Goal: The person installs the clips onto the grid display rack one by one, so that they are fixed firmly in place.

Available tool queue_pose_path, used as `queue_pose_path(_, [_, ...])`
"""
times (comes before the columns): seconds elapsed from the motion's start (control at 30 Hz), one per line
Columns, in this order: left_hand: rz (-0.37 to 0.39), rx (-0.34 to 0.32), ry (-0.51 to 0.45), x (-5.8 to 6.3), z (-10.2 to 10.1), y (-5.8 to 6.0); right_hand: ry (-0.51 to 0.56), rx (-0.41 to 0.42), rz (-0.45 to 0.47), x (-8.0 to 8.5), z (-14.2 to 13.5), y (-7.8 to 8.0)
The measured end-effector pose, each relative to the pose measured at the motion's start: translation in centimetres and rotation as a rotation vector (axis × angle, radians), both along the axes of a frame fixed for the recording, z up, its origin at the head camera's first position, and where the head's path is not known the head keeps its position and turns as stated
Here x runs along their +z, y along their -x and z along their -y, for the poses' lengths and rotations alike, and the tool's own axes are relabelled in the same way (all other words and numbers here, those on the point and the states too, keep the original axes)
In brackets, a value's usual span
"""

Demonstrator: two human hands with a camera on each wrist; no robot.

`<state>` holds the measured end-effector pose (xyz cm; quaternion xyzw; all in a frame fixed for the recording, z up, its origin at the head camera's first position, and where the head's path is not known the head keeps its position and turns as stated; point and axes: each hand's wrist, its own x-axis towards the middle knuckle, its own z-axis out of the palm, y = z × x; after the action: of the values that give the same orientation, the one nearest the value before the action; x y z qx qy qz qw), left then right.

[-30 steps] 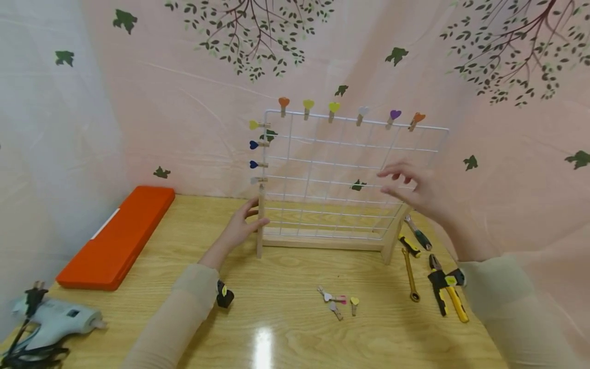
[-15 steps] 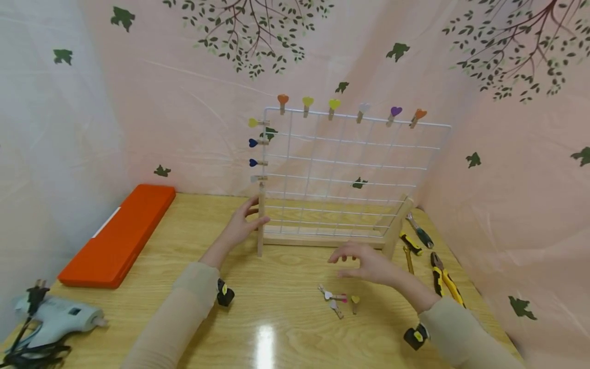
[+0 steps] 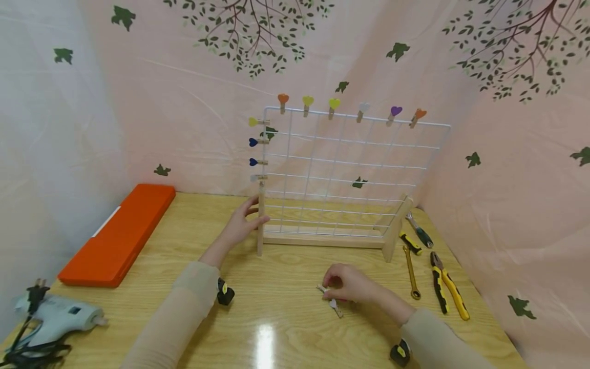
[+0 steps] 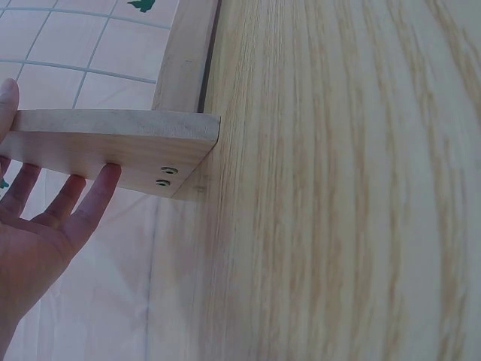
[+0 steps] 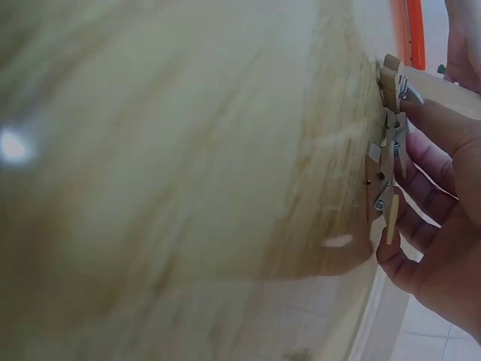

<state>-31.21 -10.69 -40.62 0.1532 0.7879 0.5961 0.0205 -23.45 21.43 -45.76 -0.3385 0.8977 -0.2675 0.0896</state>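
Note:
A white wire grid in a wooden stand (image 3: 322, 241) stands upright on the table. Heart-topped clothespins line its top wire and left side, among them a purple one (image 3: 395, 111) and a dark blue one (image 3: 253, 142). My left hand (image 3: 237, 225) holds the stand's left side post (image 4: 128, 143), thumb on one face and fingertips on the other. Down at the tabletop, my right hand (image 3: 350, 284) curls its thumb and fingers around a clothespin (image 5: 394, 135) in a small loose cluster. A white-heart clothespin (image 3: 336, 308) shows beside the thumb; the yellow one is hidden under the hand.
Right of the stand lie pliers (image 3: 446, 287), a brass wrench (image 3: 412, 274), a yellow-black cutter (image 3: 411, 243) and a green-handled adjustable wrench (image 3: 420, 231). An orange case (image 3: 120, 236) lies left. A glue gun (image 3: 60, 320) with its cord is at the front left.
My right hand has come down from in front of the grid's right side to the loose clothespins, its fingers curling in. My left hand stays on the post.

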Motion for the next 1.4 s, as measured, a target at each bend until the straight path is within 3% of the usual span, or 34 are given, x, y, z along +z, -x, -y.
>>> queue_pose_path(0.37, [0.012,-0.005,-0.004,0.1,0.0,-0.1,0.044,-0.025,0.157,0.2,0.2,0.2])
queue_pose_path(0.5, [0.003,-0.006,0.002,0.0,0.0,-0.2,0.052,-0.065,0.116,1.5,0.2,0.2])
queue_pose_path(0.77, [-0.001,-0.008,0.004,0.0,0.0,-0.2,0.171,-0.087,-0.169,6.5,-0.6,0.7])
queue_pose_path(1.1, [-0.011,-0.022,0.002,0.1,0.1,-0.2,0.236,-0.151,-0.197,13.1,-2.6,0.7])
queue_pose_path(1.2, [-0.009,-0.02,0.002,0.2,0.1,-0.2,0.332,-0.126,-0.272,15.4,-3.6,0.9])
queue_pose_path(1.33, [-0.006,-0.016,0.002,0.2,0.1,-0.4,0.548,-0.074,-0.304,19.3,-5.2,1.1])
queue_pose_path(1.4, [-0.007,-0.015,-0.001,0.2,0.1,-0.4,0.582,-0.1,-0.361,21.4,-6.1,1.0])
